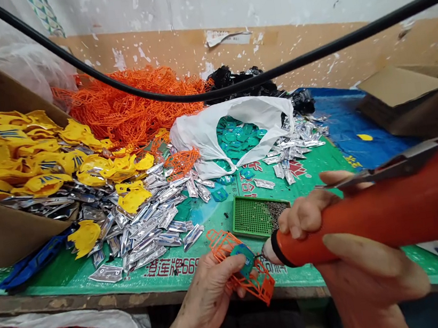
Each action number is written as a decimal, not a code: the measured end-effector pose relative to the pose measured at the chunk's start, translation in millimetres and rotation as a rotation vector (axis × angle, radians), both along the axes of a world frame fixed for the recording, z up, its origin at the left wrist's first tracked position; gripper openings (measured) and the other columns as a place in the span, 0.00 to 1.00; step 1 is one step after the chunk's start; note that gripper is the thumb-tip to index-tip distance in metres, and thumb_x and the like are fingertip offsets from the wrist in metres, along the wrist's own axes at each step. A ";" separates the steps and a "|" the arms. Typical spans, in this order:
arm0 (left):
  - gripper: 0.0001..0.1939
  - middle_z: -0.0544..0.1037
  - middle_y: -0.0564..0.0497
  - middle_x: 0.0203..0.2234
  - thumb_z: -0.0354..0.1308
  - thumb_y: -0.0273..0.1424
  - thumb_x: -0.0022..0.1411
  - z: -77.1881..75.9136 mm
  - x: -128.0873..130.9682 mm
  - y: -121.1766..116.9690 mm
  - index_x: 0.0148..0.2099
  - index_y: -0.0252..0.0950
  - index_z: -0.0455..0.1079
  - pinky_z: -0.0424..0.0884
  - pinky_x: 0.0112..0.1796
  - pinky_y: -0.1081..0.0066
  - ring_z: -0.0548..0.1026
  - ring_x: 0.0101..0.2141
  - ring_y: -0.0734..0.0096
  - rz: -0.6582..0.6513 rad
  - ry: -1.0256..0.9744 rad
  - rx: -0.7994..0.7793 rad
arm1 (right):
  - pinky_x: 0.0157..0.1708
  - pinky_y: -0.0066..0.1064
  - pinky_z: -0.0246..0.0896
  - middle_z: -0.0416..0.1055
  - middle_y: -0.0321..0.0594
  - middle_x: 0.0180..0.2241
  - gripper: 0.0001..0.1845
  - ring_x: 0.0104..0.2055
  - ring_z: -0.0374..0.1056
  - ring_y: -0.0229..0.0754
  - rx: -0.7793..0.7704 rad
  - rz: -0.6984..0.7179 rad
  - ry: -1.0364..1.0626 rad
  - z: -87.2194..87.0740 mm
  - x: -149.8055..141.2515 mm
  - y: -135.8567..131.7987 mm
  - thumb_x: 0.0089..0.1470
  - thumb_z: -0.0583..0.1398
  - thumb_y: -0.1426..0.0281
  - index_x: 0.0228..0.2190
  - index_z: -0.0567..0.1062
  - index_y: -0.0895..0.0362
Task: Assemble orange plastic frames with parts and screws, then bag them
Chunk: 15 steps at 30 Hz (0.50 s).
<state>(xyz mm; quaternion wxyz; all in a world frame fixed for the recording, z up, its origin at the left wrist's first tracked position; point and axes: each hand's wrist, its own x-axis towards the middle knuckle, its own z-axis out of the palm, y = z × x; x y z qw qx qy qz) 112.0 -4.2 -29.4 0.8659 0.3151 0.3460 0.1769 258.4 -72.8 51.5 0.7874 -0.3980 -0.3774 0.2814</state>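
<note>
My left hand [215,288] grips an orange plastic frame [264,286] with a teal plastic plate [243,257] lying on it, the thumb pressing on the plate. My right hand [346,244] is wrapped round a red electric screwdriver [401,199], held level and pointing left. Its pale nose and thin bit meet the teal plate or come very close; contact cannot be made out. Just behind the two hands lies a green perforated tray [250,213] with small screws [278,211] heaped at its right side.
Silver metal plates [151,232] and yellow plastic pieces [10,143] spread across the left. Behind are orange frames [134,105] and a white bag [199,134] of teal plates. A cardboard box [402,86] stands at right. A black cable [202,96] hangs across the view.
</note>
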 end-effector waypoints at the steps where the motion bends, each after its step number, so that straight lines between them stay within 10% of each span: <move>1: 0.11 0.74 0.52 0.21 0.65 0.33 0.50 -0.4 0.0 0.1 0.35 0.32 0.72 0.61 0.16 0.80 0.70 0.20 0.77 -0.001 -0.004 0.002 | 0.31 0.38 0.67 0.69 0.31 0.25 0.23 0.25 0.66 0.38 -0.001 -0.003 -0.005 -0.1 -0.7 0.0 0.46 0.67 0.68 0.45 0.70 0.48; 15: 0.14 0.73 0.54 0.21 0.67 0.36 0.48 9.7 1.6 -3.6 0.34 0.33 0.72 0.59 0.17 0.79 0.71 0.21 0.76 0.019 0.061 0.030 | 0.28 0.37 0.66 0.69 0.30 0.24 0.24 0.25 0.66 0.38 0.003 -0.019 -0.012 -0.7 0.1 3.5 0.45 0.66 0.72 0.45 0.70 0.47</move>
